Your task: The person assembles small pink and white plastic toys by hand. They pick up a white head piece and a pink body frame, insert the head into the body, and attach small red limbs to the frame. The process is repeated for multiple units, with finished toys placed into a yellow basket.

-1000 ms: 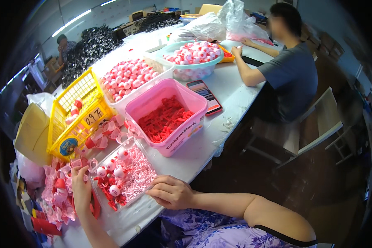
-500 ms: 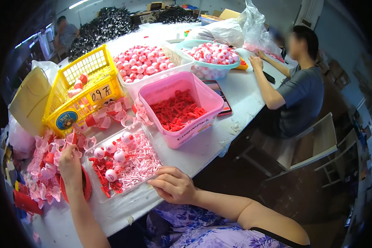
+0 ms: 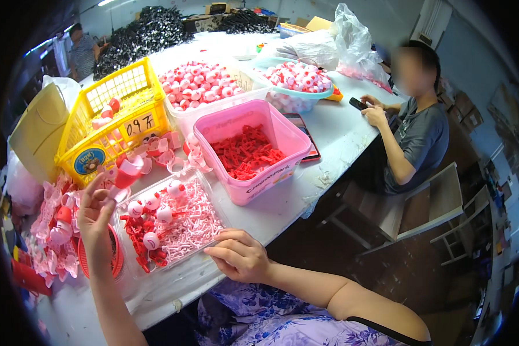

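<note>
My left hand (image 3: 97,222) pinches a translucent pink plastic piece with a red part (image 3: 128,172) between thumb and fingers, raised over the left edge of a clear plastic tray (image 3: 119,225). Inside the tray are small pale pink plastic parts (image 3: 193,216), red parts (image 3: 139,242) and several white-and-pink balls (image 3: 151,241). At the tray's near right corner rests my right hand (image 3: 240,255), fingers curled inward; what they hold, if anything, is hidden. More pink plastic pieces (image 3: 47,233) are heaped left of my left hand, and a red round basket (image 3: 119,266) sits partly behind that wrist.
Beyond the tray stand a pink tub (image 3: 248,193) of red parts, a yellow basket (image 3: 69,147), a clear bin of balls (image 3: 199,83) and a blue basin (image 3: 305,104) of balls. A phone (image 3: 311,144) lies beside the tub. A co-worker (image 3: 418,127) sits at the right, holding a phone.
My left hand has lifted a pink-and-red plastic piece from beside the heap. My right hand has stayed at the tray corner. The co-worker now holds up a phone.
</note>
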Demonstrator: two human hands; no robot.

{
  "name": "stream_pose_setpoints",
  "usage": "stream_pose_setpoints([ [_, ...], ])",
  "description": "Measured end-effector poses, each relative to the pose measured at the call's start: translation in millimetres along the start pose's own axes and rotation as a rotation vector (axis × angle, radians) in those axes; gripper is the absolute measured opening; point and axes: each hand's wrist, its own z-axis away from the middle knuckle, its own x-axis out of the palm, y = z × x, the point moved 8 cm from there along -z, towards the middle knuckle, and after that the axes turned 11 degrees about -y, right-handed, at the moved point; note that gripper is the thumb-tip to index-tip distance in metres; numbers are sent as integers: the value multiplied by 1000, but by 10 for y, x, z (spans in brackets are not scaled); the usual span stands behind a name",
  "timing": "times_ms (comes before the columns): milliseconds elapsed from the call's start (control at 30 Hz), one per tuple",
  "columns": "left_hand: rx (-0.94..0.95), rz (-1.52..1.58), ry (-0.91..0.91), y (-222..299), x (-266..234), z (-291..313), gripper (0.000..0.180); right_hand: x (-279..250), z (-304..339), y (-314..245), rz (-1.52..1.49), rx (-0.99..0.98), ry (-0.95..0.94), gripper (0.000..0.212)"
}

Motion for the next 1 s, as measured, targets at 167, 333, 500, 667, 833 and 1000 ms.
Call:
stream_pose_setpoints([
  [167,110,-560,-133,164,338,81,48,6,4,-11,-1,5,1,26],
  [333,178,-927,-197,82,577,123,32,-27,18,-1,20,2,3,25],
  [500,179,-924,-222,45,593,141,27,-7,-16,-1,7,-3,-2,25],
  [667,200,-963,-233,57,582,140,24,48,13,10,73,9,-65,29],
  [833,219,-981,-278,7,571,128,27,88,30,-4,113,7,-64,27],
  [1000,298,-947,-243,45,529,171,26,89,-4,-80,110,-9,-59,23],
])
